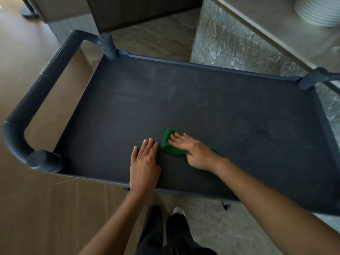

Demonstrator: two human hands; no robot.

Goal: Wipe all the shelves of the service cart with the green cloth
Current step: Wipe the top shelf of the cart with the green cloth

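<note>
Looking down from the head camera, the view took in the top shelf (184, 107) of the dark cart (312, 137), filling the middle of the frame, with its handle (33, 100) running down the left side. The green cloth (168, 144) lay bunched on that shelf, low and just right of centre, pinned under the right hand (195, 153), whose fingers were spread flat over it rather than curled round it. The left hand (145, 162) rested just beside it, palm down on the bare shelf, its grip released and holding nothing. A desk (266, 24) with stacked plates (320, 11) stood at upper right.

Wiping of the top shelf seemed to be the step in hand. The far half and right end likely wanted passes next, calling for a longer reach with the cloth pressed flat. Lower shelves were hidden below and presumably remained to be done.
</note>
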